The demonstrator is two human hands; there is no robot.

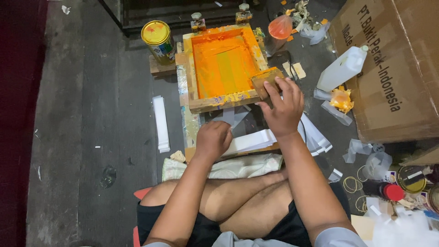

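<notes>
A wooden printing frame (196, 68) with orange ink on its mesh lies tilted up on the floor in front of me. My right hand (283, 107) grips a wooden squeegee (265, 78) that rests on the frame's right near corner. My left hand (214, 139) is closed, knuckles up, over a stack of white plastic sheets (254, 141) just under the frame's near edge; what its fingers pinch is hidden. My crossed legs are below.
A yellow-lidded paint tin (158, 40) stands left of the frame. A narrow stack of white strips (161, 123) lies on the floor at left. A white jug (342, 68) and a big cardboard box (402, 64) are at right, with small tins and rubber bands (354, 185) lower right.
</notes>
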